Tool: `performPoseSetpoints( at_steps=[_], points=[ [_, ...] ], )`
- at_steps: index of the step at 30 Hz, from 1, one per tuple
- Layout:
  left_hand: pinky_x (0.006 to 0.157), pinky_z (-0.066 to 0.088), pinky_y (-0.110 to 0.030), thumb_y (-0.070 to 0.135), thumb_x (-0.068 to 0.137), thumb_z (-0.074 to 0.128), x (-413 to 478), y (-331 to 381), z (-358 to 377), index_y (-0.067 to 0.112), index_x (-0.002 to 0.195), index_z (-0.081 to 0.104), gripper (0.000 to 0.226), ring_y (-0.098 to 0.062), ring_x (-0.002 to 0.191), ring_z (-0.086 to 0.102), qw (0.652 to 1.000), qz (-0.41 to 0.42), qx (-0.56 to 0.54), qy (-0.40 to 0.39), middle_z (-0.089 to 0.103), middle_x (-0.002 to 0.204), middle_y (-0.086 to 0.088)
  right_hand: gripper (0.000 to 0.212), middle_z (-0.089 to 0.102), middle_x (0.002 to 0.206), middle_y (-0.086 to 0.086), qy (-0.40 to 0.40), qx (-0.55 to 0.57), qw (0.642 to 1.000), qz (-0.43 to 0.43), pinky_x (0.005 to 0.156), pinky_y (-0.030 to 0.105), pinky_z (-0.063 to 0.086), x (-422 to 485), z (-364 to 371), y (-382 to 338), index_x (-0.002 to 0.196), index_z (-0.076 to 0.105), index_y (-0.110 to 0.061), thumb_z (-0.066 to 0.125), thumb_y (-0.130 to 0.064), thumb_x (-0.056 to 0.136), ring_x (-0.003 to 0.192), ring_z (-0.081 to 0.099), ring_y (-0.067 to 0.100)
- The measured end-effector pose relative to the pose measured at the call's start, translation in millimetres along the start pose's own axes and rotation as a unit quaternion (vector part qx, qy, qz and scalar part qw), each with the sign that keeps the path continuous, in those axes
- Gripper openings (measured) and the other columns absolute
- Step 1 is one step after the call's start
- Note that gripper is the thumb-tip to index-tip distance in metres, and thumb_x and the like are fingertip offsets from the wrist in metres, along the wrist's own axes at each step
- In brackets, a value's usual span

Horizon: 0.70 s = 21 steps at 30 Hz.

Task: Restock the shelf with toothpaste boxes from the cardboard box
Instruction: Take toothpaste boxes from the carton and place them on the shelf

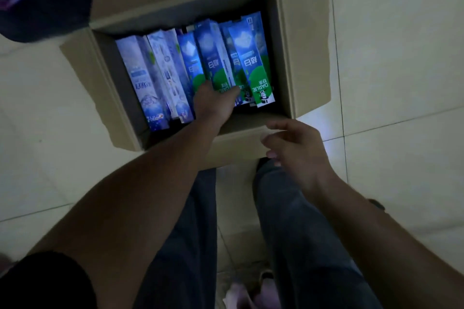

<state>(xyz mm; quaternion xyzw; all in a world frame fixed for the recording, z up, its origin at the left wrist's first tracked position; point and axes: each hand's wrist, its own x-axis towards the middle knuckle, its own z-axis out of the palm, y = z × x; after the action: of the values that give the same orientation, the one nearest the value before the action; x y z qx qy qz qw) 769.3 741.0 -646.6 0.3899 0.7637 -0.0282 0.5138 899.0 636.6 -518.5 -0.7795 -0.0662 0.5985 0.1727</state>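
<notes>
**user1:** The left hand [216,103] is buried among the blue-green toothpaste boxes [251,57] stood on end in the cardboard box [283,57]. The fingers are hidden, so a grip can't be confirmed. The right hand [296,148] is held loose and empty over the near flap.

**user2:** One box should be pinched near its end and lifted straight up, so the neighbours aren't dragged along.

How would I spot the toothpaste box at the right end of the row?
Look in the open cardboard box on the floor. The rightmost toothpaste box is blue with green; unlike its neighbours, its DARLIE name shows whole, clear of the left hand.
</notes>
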Motion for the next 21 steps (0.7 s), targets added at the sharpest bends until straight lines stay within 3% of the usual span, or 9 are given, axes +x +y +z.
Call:
performPoseSetpoints(
  at_steps=[2, 4, 6, 8, 9, 12, 15, 18, 21],
  points=[
    [0.071, 0.062, -0.051, 0.028, 0.077, 0.08, -25, 5, -18, 0.019, 0.067, 0.044, 0.039, -0.023, 0.066, 0.059, 0.994, -0.028, -0.103, -0.036, 0.04, 0.064, 0.0, 0.028, 0.072, 0.092, 0.003, 0.011, 0.018, 1.0, 0.004, 0.087, 0.047, 0.055, -5, 2, -5, 0.113, 0.069, -0.023, 0.077, -0.025, 0.086, 0.087, 0.07, 0.025],
    [0.067, 0.063, -0.054, 0.032, 0.068, 0.081, -56, 10, -38, 0.012, 0.067, 0.043, 0.043, -0.022, 0.062, 0.056, 0.986, -0.032, -0.144, -0.073, 0.043, 0.059, 0.002, 0.047, 0.072, 0.104, -0.002, 0.002, 0.048, 0.999, 0.008, 0.086, 0.042, 0.055, -13, 4, -17, 0.122, 0.065, -0.027, 0.076, -0.045, 0.079, 0.093, 0.07, 0.021],
    [0.056, 0.055, -0.044, 0.038, 0.056, 0.079, -93, 12, -52, 0.007, 0.071, 0.055, 0.041, -0.017, 0.056, 0.058, 0.99, 0.019, -0.105, -0.088, 0.056, 0.053, 0.005, 0.062, 0.072, 0.106, -0.012, -0.027, 0.099, 0.995, 0.013, 0.078, 0.039, 0.06, -17, 7, -29, 0.131, 0.058, -0.034, 0.072, -0.058, 0.076, 0.094, 0.072, 0.019],
    [0.052, 0.046, -0.032, 0.037, 0.056, 0.081, -126, 10, -59, 0.017, 0.078, 0.063, 0.035, -0.008, 0.055, 0.059, 0.987, 0.075, -0.09, -0.114, 0.065, 0.06, 0.006, 0.061, 0.074, 0.105, -0.011, -0.04, 0.138, 0.99, 0.007, 0.073, 0.04, 0.061, -19, 7, -40, 0.133, 0.055, -0.03, 0.075, -0.053, 0.081, 0.093, 0.074, 0.018],
    [0.053, 0.046, -0.029, 0.037, 0.059, 0.083, -138, 10, -61, 0.021, 0.08, 0.063, 0.034, -0.005, 0.058, 0.06, 0.982, 0.101, -0.078, -0.14, 0.067, 0.065, 0.007, 0.056, 0.075, 0.107, 0.0, -0.034, 0.143, 0.989, -0.001, 0.077, 0.046, 0.062, -18, 6, -45, 0.13, 0.059, -0.023, 0.077, -0.047, 0.083, 0.095, 0.074, 0.021],
    [0.064, 0.051, -0.028, 0.036, 0.071, 0.079, -140, 11, -62, 0.02, 0.09, 0.069, 0.027, -0.01, 0.069, 0.067, 0.96, 0.087, -0.125, -0.237, 0.073, 0.075, 0.005, 0.018, 0.072, 0.093, 0.028, 0.008, 0.134, 0.99, -0.033, 0.074, 0.056, 0.056, -14, -8, -52, 0.09, 0.072, -0.006, 0.073, -0.024, 0.091, 0.079, 0.068, 0.028],
    [0.065, 0.051, -0.026, 0.018, 0.09, 0.067, -104, 13, -43, 0.016, 0.089, 0.07, 0.003, -0.01, 0.064, 0.065, 0.974, 0.025, -0.151, -0.167, 0.07, 0.069, 0.006, 0.018, 0.072, 0.08, 0.023, 0.058, 0.143, 0.987, -0.033, 0.064, 0.045, 0.056, -6, -34, -47, 0.079, 0.07, -0.006, 0.067, -0.015, 0.095, 0.067, 0.067, 0.028],
    [0.062, 0.041, -0.027, 0.032, 0.093, 0.068, -62, 15, -4, 0.003, 0.097, 0.065, 0.029, -0.02, 0.063, 0.06, 0.994, 0.018, -0.007, -0.103, 0.059, 0.072, -0.003, 0.016, 0.075, 0.085, 0.017, 0.07, 0.147, 0.986, -0.038, 0.062, 0.043, 0.06, -1, -60, -36, 0.088, 0.07, -0.003, 0.065, -0.016, 0.096, 0.071, 0.072, 0.027],
    [0.069, 0.039, -0.028, 0.058, 0.088, 0.067, -35, 23, 41, 0.004, 0.137, 0.05, 0.074, -0.03, 0.105, 0.065, 0.99, -0.04, 0.049, -0.126, 0.064, 0.117, -0.008, 0.017, 0.076, 0.081, 0.008, 0.062, 0.145, 0.987, -0.039, 0.056, 0.031, 0.057, 2, -76, -20, 0.091, 0.068, -0.003, 0.064, -0.019, 0.097, 0.071, 0.074, 0.023]
  ],
)
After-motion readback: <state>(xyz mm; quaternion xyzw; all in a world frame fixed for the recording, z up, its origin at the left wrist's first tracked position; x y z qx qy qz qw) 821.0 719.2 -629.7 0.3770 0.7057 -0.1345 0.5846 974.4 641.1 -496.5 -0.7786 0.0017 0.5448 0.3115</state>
